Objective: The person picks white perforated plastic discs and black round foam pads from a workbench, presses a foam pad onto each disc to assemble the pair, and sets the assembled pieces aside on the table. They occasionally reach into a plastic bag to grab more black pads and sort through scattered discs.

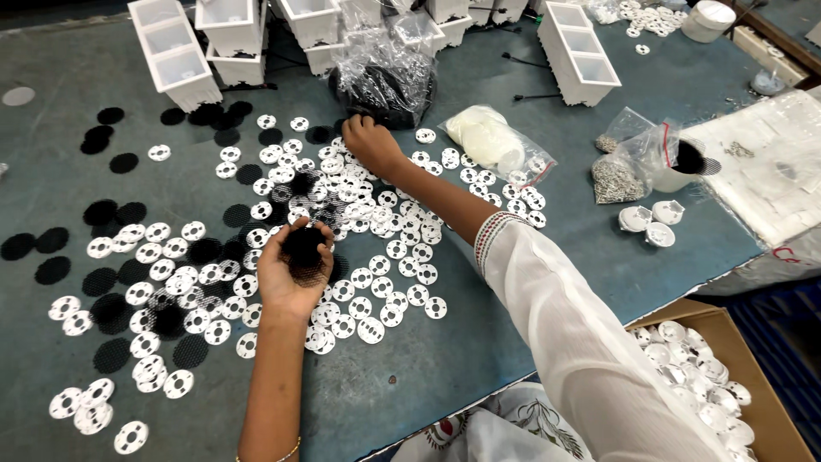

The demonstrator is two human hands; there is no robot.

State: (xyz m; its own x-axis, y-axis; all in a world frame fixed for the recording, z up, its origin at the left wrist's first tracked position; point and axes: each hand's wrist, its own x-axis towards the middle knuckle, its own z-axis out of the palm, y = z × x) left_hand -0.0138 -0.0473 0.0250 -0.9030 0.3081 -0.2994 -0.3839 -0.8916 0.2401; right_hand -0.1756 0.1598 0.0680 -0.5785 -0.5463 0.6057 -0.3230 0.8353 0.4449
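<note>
My left hand (292, 272) is raised palm-up above the table, holding a small stack of black mesh discs (304, 248) between its fingers. My right hand (369, 143) reaches far forward, fingers down on the table at the mouth of a clear plastic bag of black mesh discs (385, 81). Several white perforated round discs (385, 222) lie scattered over the grey-green table (479, 342) between and around both hands. Loose black mesh discs (111, 308) lie among them, mostly to the left.
White divided plastic trays (175, 56) stand along the far edge, another white tray (581, 51) at the back right. A bag of pale discs (492, 141) and bags of small metal parts (620, 171) lie right. A cardboard box of white caps (701, 376) sits at lower right.
</note>
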